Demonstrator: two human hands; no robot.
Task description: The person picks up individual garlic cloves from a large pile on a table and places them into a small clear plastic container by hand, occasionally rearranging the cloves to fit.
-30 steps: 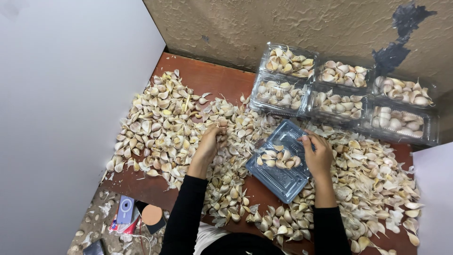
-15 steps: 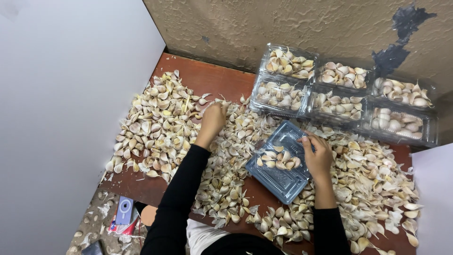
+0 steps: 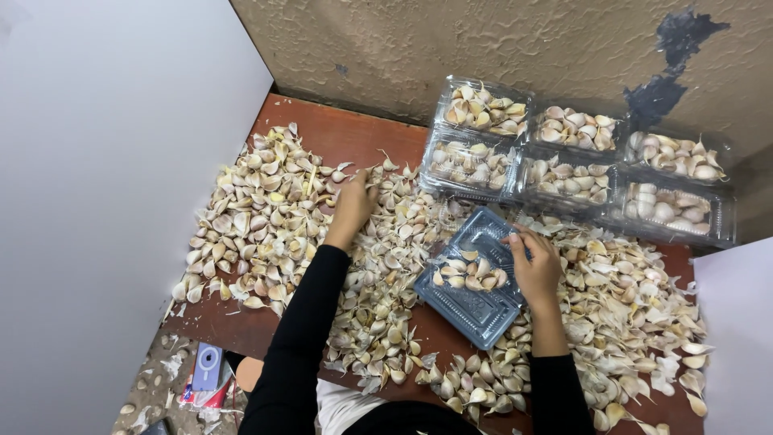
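Loose garlic cloves [image 3: 266,225] cover a reddish wooden table [image 3: 338,133]. My left hand [image 3: 354,205] reaches far out over the pile, fingers curled down among the cloves; whether it grips any is hidden. My right hand [image 3: 535,266] rests at the right edge of an open clear plastic clamshell box [image 3: 471,302], fingertips touching its raised lid. A small heap of cloves [image 3: 471,272] lies inside the box. Both arms wear black sleeves.
Several closed clear boxes filled with garlic [image 3: 576,157] stand in two rows against the rough back wall. A white panel [image 3: 105,201] bounds the left side. On the floor at lower left lie a phone [image 3: 208,364] and scattered skins.
My left hand has stretched farther away and slightly right across the pile. My right hand has stayed at the box's edge.
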